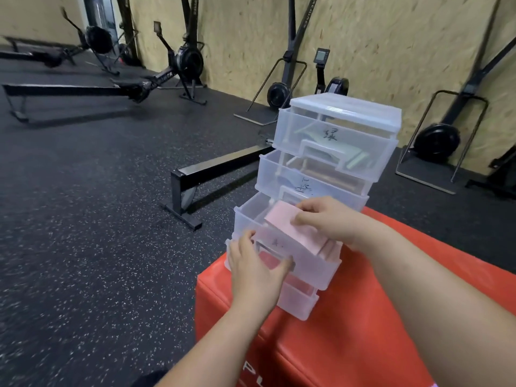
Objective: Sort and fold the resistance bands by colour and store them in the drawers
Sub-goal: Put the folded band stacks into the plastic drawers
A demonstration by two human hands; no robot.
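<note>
A clear plastic drawer unit (343,113) stands on a red padded box (363,331). Its drawers are pulled out in steps. The top drawer (296,127) holds green bands, the second one (268,174) brownish bands. Over the third drawer (245,216), my right hand (326,219) pinches a folded pink band (282,222), which lies tilted on other pink bands inside. My left hand (257,266) grips the handle at the front of that drawer. The bottom drawer (298,300) shows red bands through its wall.
Rowing machines (156,79) stand on the black speckled floor to the left and behind. A black rail with a foot (192,185) reaches close to the drawer unit's left side. Ski machines lean on the chipboard wall (363,37).
</note>
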